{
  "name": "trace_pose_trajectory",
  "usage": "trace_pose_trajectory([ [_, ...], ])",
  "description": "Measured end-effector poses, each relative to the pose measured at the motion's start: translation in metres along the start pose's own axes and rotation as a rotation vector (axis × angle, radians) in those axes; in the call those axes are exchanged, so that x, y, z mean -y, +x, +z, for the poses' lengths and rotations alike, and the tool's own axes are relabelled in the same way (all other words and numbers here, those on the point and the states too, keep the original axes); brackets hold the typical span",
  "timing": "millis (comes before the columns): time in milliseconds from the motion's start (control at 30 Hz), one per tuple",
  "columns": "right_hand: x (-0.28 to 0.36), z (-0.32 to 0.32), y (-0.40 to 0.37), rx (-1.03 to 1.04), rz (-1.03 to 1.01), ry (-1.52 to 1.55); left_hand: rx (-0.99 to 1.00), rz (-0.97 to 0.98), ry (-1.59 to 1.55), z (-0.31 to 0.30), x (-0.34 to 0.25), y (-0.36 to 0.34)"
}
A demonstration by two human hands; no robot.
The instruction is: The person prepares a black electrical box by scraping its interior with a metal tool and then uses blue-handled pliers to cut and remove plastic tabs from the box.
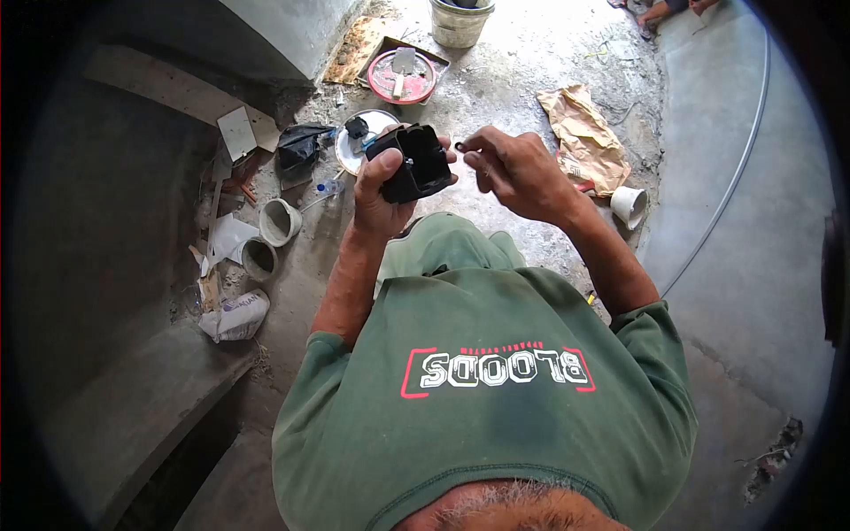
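We grip the black plastic box [414, 164] in our left hand [379, 193], at 12 o'clock from frame centre. At its 3 o'clock our right hand [521, 173] pinches a small dark piece [459, 147]. A red round dish [403, 80] lies at the box's 12 o'clock.

Just right of the black box [416, 164], the right hand [522, 173] pinching a small ring [460, 147] blocks that side. Beyond the box a white plate [382, 119], red lid [381, 84] and bucket [460, 26] crowd the floor [518, 80]; left of it lie pipe fittings [279, 221]. Far right of the box, the floor lies open.
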State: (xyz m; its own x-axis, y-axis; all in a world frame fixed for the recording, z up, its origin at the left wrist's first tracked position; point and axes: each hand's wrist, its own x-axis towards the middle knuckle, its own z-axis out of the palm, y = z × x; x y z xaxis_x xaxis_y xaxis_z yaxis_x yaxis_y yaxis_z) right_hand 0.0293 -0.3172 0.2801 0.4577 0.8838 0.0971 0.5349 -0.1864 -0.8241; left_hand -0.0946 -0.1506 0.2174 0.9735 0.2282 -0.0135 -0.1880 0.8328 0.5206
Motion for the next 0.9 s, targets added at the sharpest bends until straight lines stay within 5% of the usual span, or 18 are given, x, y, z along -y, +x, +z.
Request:
trace_pose_trajectory([
  [233,0.003,-0.001,0.002,0.184,0.367,0.46,0.051,0.063,0.363,0.001,-0.005,-0.003],
  [900,0.001,0.009,-0.004,0.089,0.211,0.301,0.024,0.086,0.472,0.007,-0.002,-0.013],
])
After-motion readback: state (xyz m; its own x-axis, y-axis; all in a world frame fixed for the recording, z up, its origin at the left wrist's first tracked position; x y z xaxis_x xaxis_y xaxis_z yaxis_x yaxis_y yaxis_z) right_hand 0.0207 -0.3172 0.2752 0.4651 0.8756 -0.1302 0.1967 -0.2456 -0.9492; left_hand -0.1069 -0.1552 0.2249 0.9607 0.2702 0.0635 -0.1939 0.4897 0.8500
